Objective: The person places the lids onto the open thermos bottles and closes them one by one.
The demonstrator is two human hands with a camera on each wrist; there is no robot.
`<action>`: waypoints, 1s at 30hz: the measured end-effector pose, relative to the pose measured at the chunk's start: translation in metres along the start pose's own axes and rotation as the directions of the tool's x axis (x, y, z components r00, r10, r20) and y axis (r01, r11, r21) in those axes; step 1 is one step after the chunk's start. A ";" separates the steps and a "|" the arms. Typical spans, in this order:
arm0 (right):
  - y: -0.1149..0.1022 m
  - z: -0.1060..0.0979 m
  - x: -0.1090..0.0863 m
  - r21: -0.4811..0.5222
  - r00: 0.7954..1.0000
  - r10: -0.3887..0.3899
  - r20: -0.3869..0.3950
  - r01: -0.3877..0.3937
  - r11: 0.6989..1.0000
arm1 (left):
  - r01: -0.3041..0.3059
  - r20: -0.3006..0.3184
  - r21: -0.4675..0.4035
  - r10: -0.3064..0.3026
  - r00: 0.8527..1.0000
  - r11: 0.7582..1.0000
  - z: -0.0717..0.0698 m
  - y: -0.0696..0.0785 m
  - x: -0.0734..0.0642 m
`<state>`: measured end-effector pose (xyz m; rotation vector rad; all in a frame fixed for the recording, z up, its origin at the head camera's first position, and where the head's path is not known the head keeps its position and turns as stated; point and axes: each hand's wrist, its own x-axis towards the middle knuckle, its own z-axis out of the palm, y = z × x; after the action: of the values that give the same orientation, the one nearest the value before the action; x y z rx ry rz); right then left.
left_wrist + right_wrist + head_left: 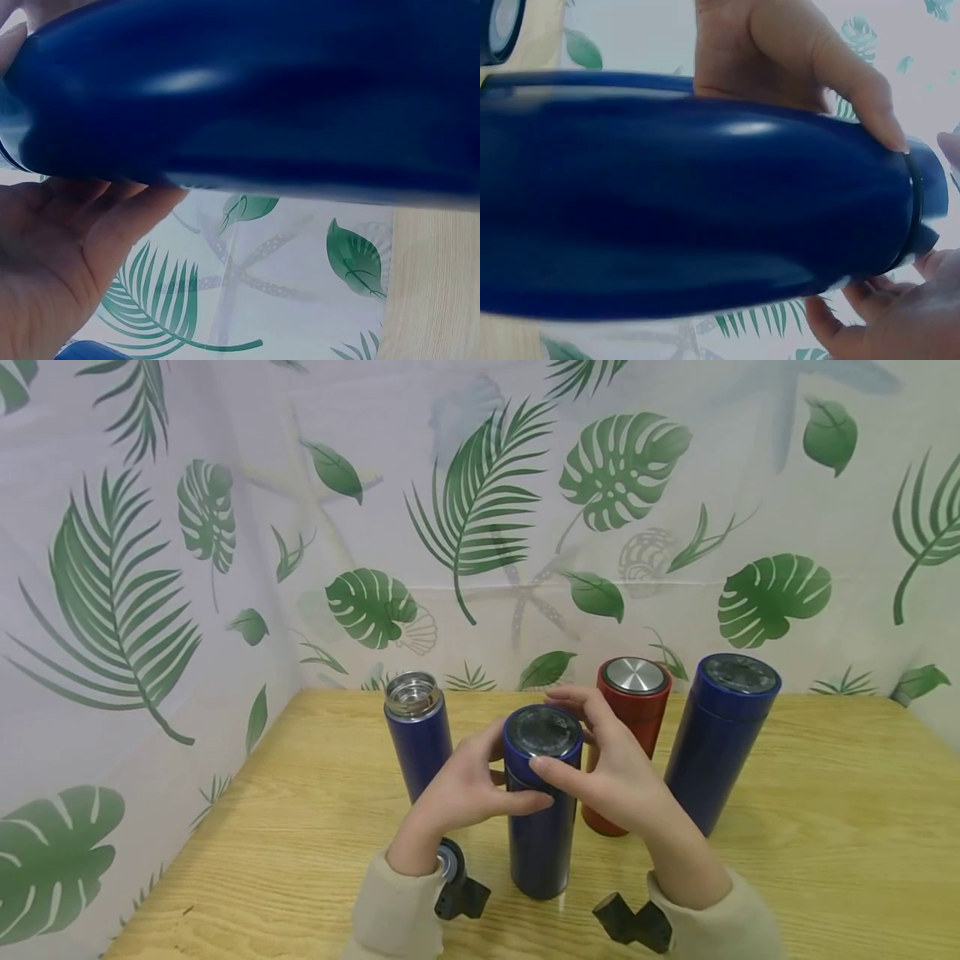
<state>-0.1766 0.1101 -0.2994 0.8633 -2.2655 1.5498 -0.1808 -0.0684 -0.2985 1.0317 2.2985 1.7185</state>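
Note:
A dark blue thermos point(540, 852) stands upright in front of me, its lid point(543, 732) on top with a dark shiny disc. My left hand point(468, 781) grips the thermos near its upper end, thumb across the front and fingers behind. At the lid, my right hand point(611, 768) has its thumb on the near rim and fingers round the far side. The left wrist view shows the blue body point(262, 97) over the left fingers point(120, 225). In the right wrist view, the left thumb point(877, 120) touches near the seam below the lid.
A lidless blue thermos point(416, 735) with a steel mouth stands behind left. Behind right are a red thermos point(636, 702) with a silver top and another blue thermos point(723, 735). A round dark piece point(452, 860) sits partly behind the left wrist. Leaf-patterned cloth point(480, 527) backs the wooden table point(285, 860).

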 end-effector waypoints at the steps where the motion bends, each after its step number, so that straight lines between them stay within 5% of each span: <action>1: 0.001 0.000 0.000 0.018 1.000 -0.016 0.017 0.016 1.000 | -0.002 0.002 0.000 0.002 1.000 1.000 0.000 0.000 0.000; 10: 0.002 -0.002 0.000 0.131 0.997 -0.051 0.066 0.042 0.991 | -0.021 0.009 -0.007 0.021 1.000 1.000 -0.001 -0.021 0.005; 17: -0.001 0.002 0.000 0.025 0.999 -0.030 -0.028 0.031 0.999 | -0.048 0.001 -0.008 0.048 0.999 0.999 -0.001 -0.032 0.006; 24: -0.003 0.013 0.000 -0.160 0.986 0.046 -0.161 -0.072 0.984 | -0.047 -0.015 0.000 0.047 0.999 0.999 0.000 -0.030 0.007; 30: -0.001 0.008 0.000 -0.137 0.999 0.015 -0.045 -0.021 0.990 | -0.045 0.005 -0.005 0.045 0.999 0.999 0.001 -0.024 0.006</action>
<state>-0.1751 0.1026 -0.3012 0.7660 -2.3232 1.3870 -0.1960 -0.0679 -0.3179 1.0936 2.2842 1.7350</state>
